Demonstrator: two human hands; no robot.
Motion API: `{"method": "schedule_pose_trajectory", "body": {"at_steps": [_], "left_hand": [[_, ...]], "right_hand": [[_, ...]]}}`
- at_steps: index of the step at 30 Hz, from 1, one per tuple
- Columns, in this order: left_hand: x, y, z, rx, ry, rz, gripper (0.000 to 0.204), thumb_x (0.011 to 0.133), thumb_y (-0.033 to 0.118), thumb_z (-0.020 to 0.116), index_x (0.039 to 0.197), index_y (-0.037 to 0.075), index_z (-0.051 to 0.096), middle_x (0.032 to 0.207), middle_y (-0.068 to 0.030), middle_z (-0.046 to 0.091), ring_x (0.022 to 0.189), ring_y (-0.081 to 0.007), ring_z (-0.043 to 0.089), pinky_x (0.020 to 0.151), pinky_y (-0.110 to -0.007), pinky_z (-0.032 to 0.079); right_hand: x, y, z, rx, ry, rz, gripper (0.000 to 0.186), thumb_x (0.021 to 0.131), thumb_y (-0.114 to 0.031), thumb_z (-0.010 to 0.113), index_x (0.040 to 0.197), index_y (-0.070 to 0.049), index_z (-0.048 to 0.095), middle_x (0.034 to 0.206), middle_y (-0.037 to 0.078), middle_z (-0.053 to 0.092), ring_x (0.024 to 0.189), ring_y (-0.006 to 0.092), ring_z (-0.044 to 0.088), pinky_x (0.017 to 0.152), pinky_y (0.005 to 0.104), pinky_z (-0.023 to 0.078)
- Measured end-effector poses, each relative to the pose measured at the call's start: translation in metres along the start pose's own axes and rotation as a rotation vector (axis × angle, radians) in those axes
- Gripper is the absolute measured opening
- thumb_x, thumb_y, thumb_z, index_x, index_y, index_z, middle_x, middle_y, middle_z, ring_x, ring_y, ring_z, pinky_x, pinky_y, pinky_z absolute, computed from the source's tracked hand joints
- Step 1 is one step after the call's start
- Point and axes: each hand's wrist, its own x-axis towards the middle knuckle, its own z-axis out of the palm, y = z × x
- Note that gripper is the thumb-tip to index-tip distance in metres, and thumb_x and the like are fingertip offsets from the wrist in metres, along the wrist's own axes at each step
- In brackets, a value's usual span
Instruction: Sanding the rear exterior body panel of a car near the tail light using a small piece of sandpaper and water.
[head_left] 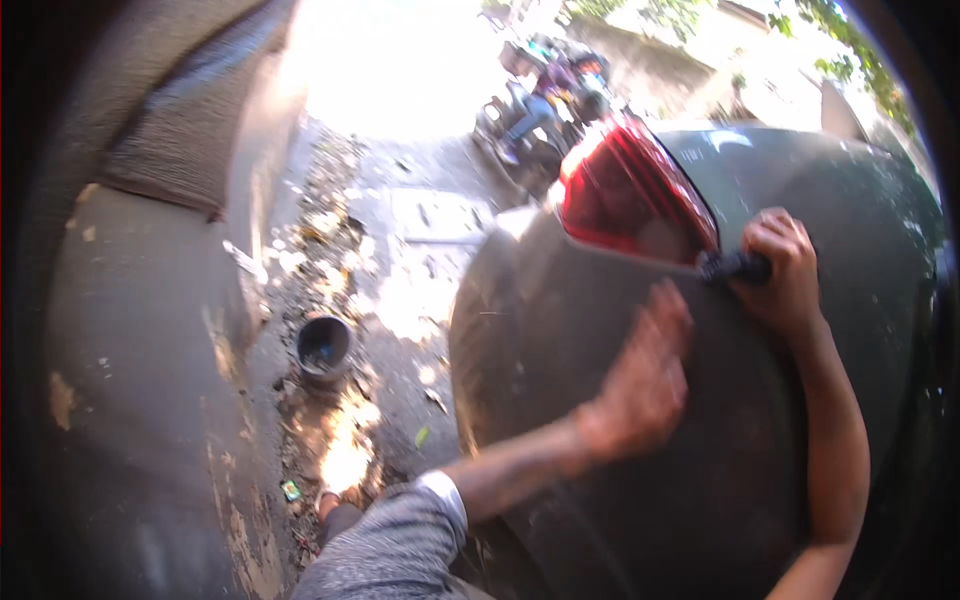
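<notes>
The small green-and-yellow wrapper (291,490), down and left of the left hand (645,380), is too small to read. Blur hides whether that hand's fingers are spread or pressed together. Above it sits a red, wedge-shaped plastic tail lamp (640,195); the right hand (785,265) curls round a short black handle (745,267) at its lower corner. Left of both hands, littered ground (395,390) opens beyond the grey-green car body's (560,340) curved edge; a dark round bucket (325,347) there holds something bluish.

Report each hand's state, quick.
Left hand: blurred; open or closed cannot be told.
Right hand: closed, holding a short, dark, rod-like object.
</notes>
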Motion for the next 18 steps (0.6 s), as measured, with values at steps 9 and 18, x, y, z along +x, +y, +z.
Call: {"method": "schedule_pose_trajectory", "body": {"at_steps": [9,18], "left_hand": [[0.036,-0.064,0.021,-0.921,0.273,-0.408,0.074,0.098,0.028,0.035,0.159,-0.008,0.015,0.168,-0.0292,0.007,0.158,-0.0436,0.003,0.127,-0.049,0.008],[0.022,-0.060,0.033,-0.849,0.356,-0.629,0.064,0.099,0.011,0.037,0.153,-0.018,0.022,0.164,-0.0366,0.015,0.156,-0.0468,0.011,0.127,-0.050,0.007]], "right_hand": [[0.013,0.006,0.005,0.056,-0.113,0.044,0.027,0.061,-0.010,0.080,0.076,-0.003,0.059,0.089,0.010,0.067,0.093,0.0308,0.066,0.084,0.0411,0.051],[0.014,-0.006,0.011,0.136,-0.152,0.076,0.026,0.063,0.001,0.074,0.077,0.001,0.053,0.088,0.012,0.064,0.090,0.0269,0.063,0.084,0.0350,0.049]]}}
